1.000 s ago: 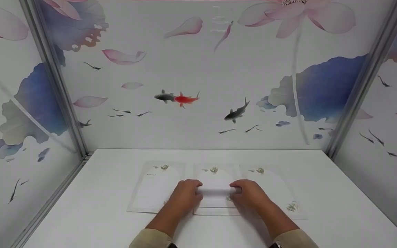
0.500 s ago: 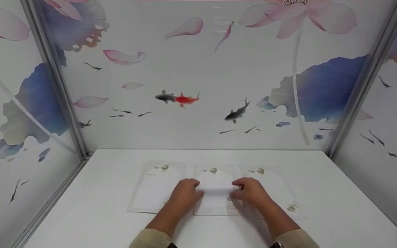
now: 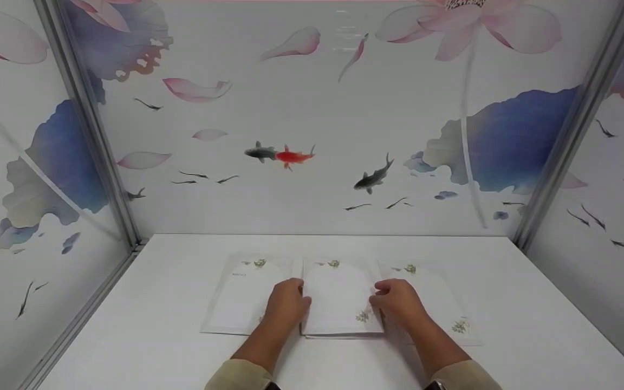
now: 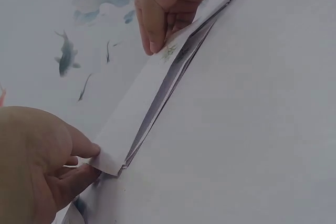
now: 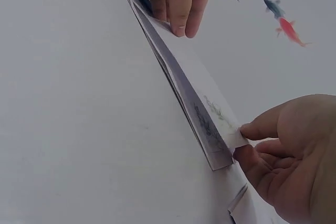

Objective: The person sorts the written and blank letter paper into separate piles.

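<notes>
My left hand [image 3: 286, 304] and right hand [image 3: 400, 302] pinch opposite side edges of a thin white rectangular paper sheet with green plant prints [image 3: 339, 295]. Its near edge stands lifted above more printed white paper [image 5: 215, 153] on the smooth white tabletop [image 3: 528, 341], between two similar sheets, left [image 3: 233, 306] and right [image 3: 439, 306].

Metal posts [image 3: 85, 116] edge white panels [image 3: 312, 103] printed with fish [image 3: 294, 156] and petals [image 3: 297, 43] behind and beside a white table [image 3: 144, 330].
</notes>
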`<move>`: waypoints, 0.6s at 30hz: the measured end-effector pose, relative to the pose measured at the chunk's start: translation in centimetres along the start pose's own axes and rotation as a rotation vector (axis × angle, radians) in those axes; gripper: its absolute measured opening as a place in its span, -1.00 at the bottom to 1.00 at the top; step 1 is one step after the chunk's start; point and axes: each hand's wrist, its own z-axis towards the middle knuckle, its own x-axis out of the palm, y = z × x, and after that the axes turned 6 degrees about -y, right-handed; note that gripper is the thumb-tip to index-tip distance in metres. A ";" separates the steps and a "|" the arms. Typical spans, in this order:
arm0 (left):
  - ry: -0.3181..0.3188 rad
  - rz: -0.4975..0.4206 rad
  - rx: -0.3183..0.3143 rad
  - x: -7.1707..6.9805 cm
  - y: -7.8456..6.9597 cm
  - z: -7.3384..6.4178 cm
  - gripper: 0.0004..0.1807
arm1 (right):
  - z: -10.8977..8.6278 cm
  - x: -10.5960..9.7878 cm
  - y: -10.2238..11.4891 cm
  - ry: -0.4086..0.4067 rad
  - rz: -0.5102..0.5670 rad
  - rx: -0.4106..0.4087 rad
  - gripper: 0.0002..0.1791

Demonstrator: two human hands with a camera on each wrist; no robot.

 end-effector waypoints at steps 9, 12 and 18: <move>-0.032 -0.027 -0.014 -0.1 0.2 0.2 -0.64 | 0.1 -0.2 0.2 -0.016 -0.004 0.020 -0.59; -0.040 -0.078 -0.024 0.2 0.0 0.2 -0.63 | 0.2 -0.5 0.1 -0.018 0.022 0.034 -0.58; -0.033 -0.229 -0.002 1.5 -1.2 -0.4 -0.60 | 0.3 -2.6 -1.0 -0.037 0.079 0.017 -0.54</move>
